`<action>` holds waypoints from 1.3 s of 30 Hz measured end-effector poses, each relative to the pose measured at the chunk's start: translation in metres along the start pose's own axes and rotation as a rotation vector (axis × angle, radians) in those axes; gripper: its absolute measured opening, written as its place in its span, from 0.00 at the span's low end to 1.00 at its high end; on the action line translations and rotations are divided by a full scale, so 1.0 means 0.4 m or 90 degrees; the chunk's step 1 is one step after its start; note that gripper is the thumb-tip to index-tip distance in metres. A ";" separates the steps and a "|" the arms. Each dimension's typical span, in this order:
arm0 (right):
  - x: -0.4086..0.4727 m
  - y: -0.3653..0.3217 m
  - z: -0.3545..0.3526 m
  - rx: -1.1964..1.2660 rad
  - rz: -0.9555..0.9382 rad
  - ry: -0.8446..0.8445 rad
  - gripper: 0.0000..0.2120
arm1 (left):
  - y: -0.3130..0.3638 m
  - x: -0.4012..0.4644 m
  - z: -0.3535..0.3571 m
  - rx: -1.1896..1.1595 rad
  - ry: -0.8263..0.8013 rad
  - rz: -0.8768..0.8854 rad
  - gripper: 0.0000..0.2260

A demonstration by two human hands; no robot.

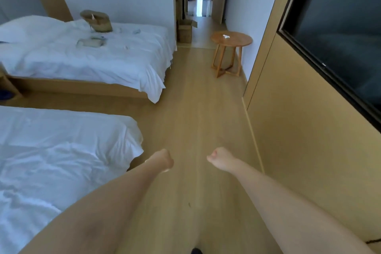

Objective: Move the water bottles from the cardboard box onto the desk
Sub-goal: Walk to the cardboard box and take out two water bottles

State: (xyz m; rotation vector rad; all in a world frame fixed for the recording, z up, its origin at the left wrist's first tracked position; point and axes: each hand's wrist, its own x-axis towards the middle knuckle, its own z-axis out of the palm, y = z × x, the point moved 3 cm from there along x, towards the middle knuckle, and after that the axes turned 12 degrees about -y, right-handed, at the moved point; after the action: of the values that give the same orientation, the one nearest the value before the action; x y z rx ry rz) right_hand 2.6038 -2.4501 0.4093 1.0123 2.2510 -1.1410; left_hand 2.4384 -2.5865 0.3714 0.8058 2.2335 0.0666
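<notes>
Two white-sheeted beds (86, 57) stand left, a round wooden side table (231, 39) (small white item atop) beyond.

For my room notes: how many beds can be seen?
2. The near bed is at lower left; the far bed stands behind it, toward the doorway. More may be out of view.

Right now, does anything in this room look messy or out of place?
Mostly the far bed: a woven bag and small loose items lie scattered on its rumpled sheet. The cardboard box stands on the floor by the doorway, flaps open. Nothing looks spilled or broken.
</notes>
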 end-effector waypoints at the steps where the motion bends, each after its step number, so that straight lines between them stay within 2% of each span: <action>1: 0.040 -0.017 -0.047 -0.007 -0.007 -0.003 0.18 | 0.018 0.038 -0.040 0.001 0.010 -0.002 0.10; 10: 0.427 -0.133 -0.372 -0.052 -0.029 0.013 0.16 | 0.128 0.393 -0.327 -0.001 0.009 -0.048 0.14; 13: 0.585 -0.163 -0.480 -0.040 -0.020 0.041 0.14 | 0.177 0.550 -0.429 0.007 -0.006 -0.039 0.14; 22: 1.023 -0.275 -0.892 -0.056 0.037 0.029 0.10 | 0.383 1.031 -0.843 0.014 -0.022 0.008 0.16; 27: 1.211 -0.282 -1.107 -0.043 0.058 0.054 0.11 | 0.521 1.247 -1.014 0.040 -0.030 0.043 0.14; 31: 1.399 -0.277 -1.274 -0.033 0.074 0.051 0.17 | 0.626 1.439 -1.120 0.049 -0.045 0.051 0.14; 34: 1.561 -0.285 -1.423 -0.052 0.066 0.052 0.15 | 0.709 1.597 -1.225 0.045 -0.033 0.052 0.14; 39: 1.800 -0.332 -1.696 -0.062 0.045 0.065 0.20 | 0.836 1.838 -1.414 0.013 -0.005 0.025 0.13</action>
State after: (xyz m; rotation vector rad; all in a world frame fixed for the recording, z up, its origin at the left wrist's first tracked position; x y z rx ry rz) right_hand 2.0093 -1.6485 0.4081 1.1240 2.3048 -0.9601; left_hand 1.8532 -1.7936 0.4046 0.8589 2.2139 0.0596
